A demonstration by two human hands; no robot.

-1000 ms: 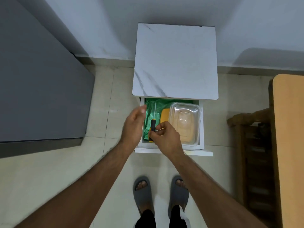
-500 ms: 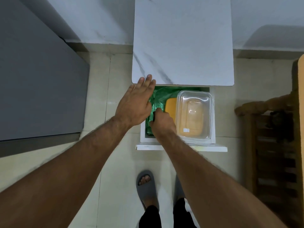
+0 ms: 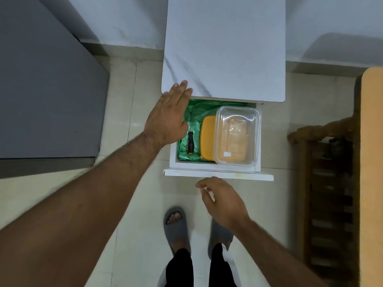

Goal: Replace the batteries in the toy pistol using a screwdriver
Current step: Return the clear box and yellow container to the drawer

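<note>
A person in grey slides [image 3: 176,228] and black trousers stands on a pale tiled floor [image 3: 132,214], seen from above, before a small white cabinet whose drawer [image 3: 217,175] is pulled out. Nearest the camera, the right hand [image 3: 222,200] hangs just in front of the drawer's front panel, its fingers loosely curled and holding nothing. Farther out, the left hand [image 3: 167,117] is flat with fingers straight and together, spread over the drawer's left edge, the fingertips [image 3: 183,84] reaching the front left corner of the marble-patterned cabinet top [image 3: 226,48]; whether they press on it cannot be told. In the drawer, the screwdriver [image 3: 189,142], black-handled with yellow ends, lies untouched on a crumpled green plastic bag [image 3: 199,109] along the left side, its thin shaft pointing away from the person, just beside the left hand. To its right sits a yellow lid [image 3: 207,139], partly under a clear plastic container [image 3: 237,135] that fills the drawer's right half. A dark grey surface [image 3: 45,90] lies at left, a wooden table edge [image 3: 372,162] and chair [image 3: 323,183] at right, and a white wall [image 3: 124,21] behind.
</note>
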